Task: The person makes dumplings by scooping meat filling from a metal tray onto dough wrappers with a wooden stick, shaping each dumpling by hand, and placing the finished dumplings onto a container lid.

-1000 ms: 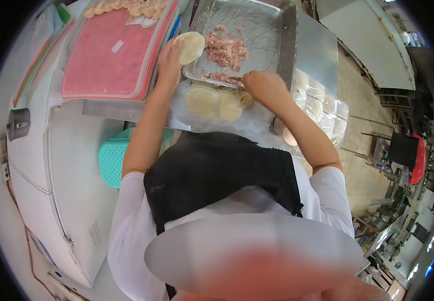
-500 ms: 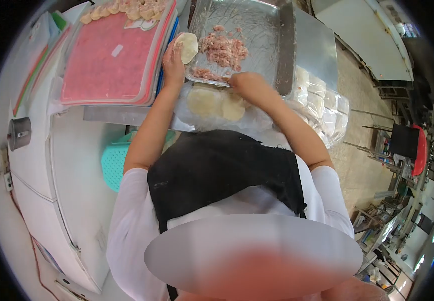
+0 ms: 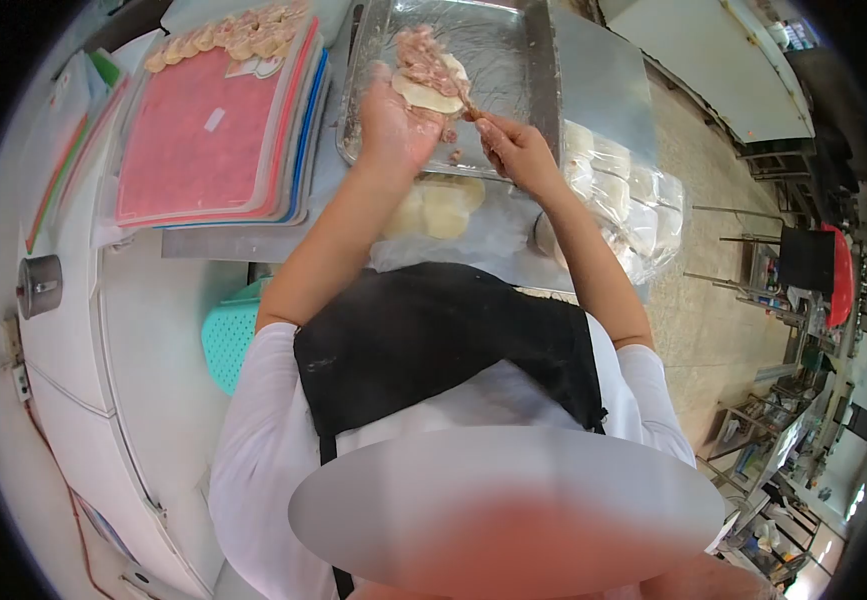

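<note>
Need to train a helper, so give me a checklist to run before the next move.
1. Dough wrapper supported by the left hand: ok.
2. Thin tool gripped in the right hand: ok.
3. Meat centred on the wrapper: cannot tell; its outline merges with any meat behind.
4. Metal tray free of stray bits: not ok, crumbs near its near edge.
5. Spare wrappers nearby: ok.

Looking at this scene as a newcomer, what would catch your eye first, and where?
Probably the pink tray at upper left, with pale dough pieces along its far edge. Near top centre, a pale wrapper lies on the left hand above the metal tray, and the right hand grips a thin tool at its edge.
</note>
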`<state>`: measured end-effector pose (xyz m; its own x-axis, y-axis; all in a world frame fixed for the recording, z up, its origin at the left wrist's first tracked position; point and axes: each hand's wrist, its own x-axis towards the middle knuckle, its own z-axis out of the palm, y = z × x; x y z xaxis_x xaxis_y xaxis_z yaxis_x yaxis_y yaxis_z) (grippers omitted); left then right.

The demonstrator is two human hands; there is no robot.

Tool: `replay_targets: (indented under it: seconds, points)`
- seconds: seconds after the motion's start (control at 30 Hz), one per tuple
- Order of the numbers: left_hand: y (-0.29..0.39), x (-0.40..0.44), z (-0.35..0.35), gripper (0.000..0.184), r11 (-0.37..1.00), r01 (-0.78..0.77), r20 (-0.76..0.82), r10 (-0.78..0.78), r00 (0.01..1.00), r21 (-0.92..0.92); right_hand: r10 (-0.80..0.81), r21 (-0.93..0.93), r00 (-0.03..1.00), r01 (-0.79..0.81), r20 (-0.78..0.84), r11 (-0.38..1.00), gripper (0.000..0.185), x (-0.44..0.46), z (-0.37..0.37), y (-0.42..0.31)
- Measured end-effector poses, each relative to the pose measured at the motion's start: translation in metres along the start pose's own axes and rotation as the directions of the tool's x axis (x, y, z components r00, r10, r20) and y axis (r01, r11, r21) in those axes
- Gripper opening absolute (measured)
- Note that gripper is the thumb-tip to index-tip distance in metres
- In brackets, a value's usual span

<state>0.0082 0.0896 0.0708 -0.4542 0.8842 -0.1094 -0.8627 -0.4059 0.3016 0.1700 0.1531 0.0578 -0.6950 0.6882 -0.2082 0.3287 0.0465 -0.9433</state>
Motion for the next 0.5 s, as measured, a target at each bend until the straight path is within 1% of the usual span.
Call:
replay_targets:
  seconds: [0.03,0.07,0.1,0.17,0.2,0.27,0.3,0.4,0.5]
  points:
    - [0.004,0.001,-0.002,0.056,0.999,0.027,0.002,-0.027,1.000,-0.047,-0.128,-0.193,0.992,0.121,-0.024,0.974,0.032,-0.005,-0.006,0.000]
    - [0.008,0.002,-0.004,0.061,0.994,0.049,0.007,-0.049,0.999,-0.095,-0.259,-0.381,0.966,0.233,-0.020,0.895,0.031,-0.009,-0.017,0.002]
    - [0.008,0.003,-0.004,0.066,0.998,0.051,-0.034,-0.053,0.998,-0.041,-0.386,-0.552,0.922,0.328,0.011,0.767,0.030,-0.012,-0.029,0.001]
    - [0.007,0.002,-0.011,0.076,0.996,0.062,-0.123,-0.054,0.991,0.062,-0.398,-0.747,0.913,0.324,0.087,0.581,0.028,-0.026,-0.048,-0.019]
    - [0.006,0.003,-0.018,0.076,0.996,0.056,-0.082,-0.051,0.995,0.067,-0.398,-0.824,0.909,0.318,0.124,0.469,0.026,-0.029,-0.053,-0.030]
    - [0.005,0.007,-0.031,0.078,0.995,0.055,-0.004,-0.055,0.998,0.081,-0.501,-0.786,0.862,0.359,0.073,0.503,0.023,-0.028,-0.045,-0.042]
    - [0.007,0.006,-0.029,0.078,0.995,0.044,-0.001,-0.044,0.999,0.086,-0.549,-0.767,0.834,0.381,0.044,0.517,0.021,-0.027,-0.040,-0.046]
    - [0.014,0.000,-0.024,0.077,0.995,0.019,-0.005,-0.019,1.000,0.098,-0.568,-0.834,0.821,0.356,0.064,0.421,0.019,-0.004,-0.025,-0.027]
    - [0.025,-0.005,-0.024,0.074,0.993,0.026,-0.058,-0.019,0.998,0.118,-0.608,-0.837,0.786,0.405,0.113,0.369,0.020,0.017,-0.012,0.006]
